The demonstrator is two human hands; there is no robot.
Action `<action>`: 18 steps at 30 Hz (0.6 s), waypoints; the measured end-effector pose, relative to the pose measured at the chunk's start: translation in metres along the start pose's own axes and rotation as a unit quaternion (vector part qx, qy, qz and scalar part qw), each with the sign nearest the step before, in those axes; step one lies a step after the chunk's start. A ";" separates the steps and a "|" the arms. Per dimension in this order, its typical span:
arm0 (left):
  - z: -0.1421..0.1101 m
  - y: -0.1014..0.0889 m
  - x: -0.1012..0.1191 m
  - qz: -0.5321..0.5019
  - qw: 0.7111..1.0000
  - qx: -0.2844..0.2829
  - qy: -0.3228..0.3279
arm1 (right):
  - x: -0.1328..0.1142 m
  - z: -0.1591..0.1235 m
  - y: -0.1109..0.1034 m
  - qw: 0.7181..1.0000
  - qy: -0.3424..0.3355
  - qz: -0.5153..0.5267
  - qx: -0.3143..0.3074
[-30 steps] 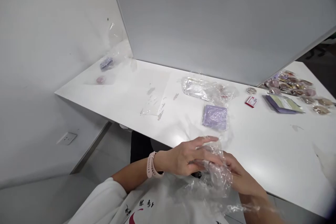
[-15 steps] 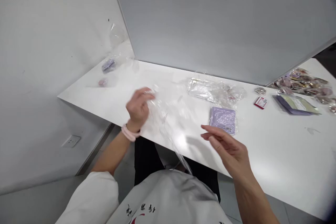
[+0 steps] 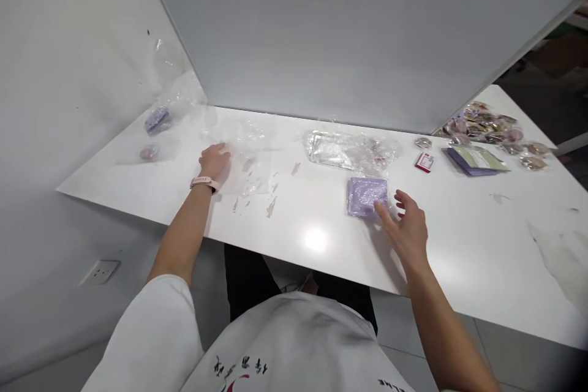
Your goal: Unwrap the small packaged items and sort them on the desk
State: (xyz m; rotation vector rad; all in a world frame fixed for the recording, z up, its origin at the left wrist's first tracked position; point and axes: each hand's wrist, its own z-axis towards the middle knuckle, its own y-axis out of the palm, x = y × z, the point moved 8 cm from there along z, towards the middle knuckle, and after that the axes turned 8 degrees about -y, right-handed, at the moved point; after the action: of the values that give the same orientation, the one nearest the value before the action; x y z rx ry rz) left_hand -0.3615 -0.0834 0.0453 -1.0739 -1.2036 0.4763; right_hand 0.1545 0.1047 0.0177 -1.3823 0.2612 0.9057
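Observation:
My left hand (image 3: 214,162) rests low over the left part of the table with its fingers curled at the edge of a clear plastic bag (image 3: 245,135). Thin and crumpled, that bag spreads to the hand's right. On the right, my right hand (image 3: 407,229) is open, thumb and fingers apart. Its thumb reaches the lower right corner of a square purple packet (image 3: 367,195) in clear wrapping; whether it presses on it I cannot tell.
Behind the packet lies a clear wrapped tray (image 3: 331,150). Rightward are a small red-and-white box (image 3: 424,162), a small round wrapped item (image 3: 423,143), purple and green packets (image 3: 478,158) and a pile of wrapped items (image 3: 487,125). A wrapped purple item (image 3: 157,119) and pink item (image 3: 149,152) lie far left.
My hands were together on crumpled clear plastic at the table's front edge. They parted: the left carried the plastic left onto the table, the right let go and moved to the purple packet.

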 end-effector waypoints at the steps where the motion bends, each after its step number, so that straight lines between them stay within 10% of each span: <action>1: -0.004 -0.013 0.004 -0.008 0.999 0.032 -0.008 | 0.003 0.004 0.004 1.000 0.008 -0.006 -0.014; 6: -0.089 -0.059 0.056 -0.155 0.950 0.241 0.122 | 0.010 0.024 0.012 0.999 -0.009 -0.018 -0.034; 8: -0.127 -0.026 0.085 -0.262 0.946 0.112 0.155 | 0.013 0.028 0.015 0.999 -0.017 0.001 -0.029; 10: -0.167 0.037 0.115 -0.350 0.919 -0.135 0.123 | 0.016 0.028 0.020 0.999 -0.010 0.044 -0.025; 13: -0.236 0.123 0.150 -0.406 0.804 -0.435 0.002 | 0.019 0.022 0.033 0.986 0.009 0.162 -0.040; 15: -0.265 0.149 0.167 -0.445 0.732 -0.514 -0.048 | 0.015 0.016 0.041 0.967 0.005 0.246 -0.062; 18: -0.275 0.151 0.181 -0.493 0.697 -0.519 -0.049 | 0.002 0.008 0.044 0.931 0.005 0.355 -0.083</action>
State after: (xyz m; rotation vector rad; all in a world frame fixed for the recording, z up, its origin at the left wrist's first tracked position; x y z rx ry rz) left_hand -0.0144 0.0155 0.0141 -1.0759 -1.9909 -1.1577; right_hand 0.1236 0.1094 -0.0140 -1.4667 0.7384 1.5434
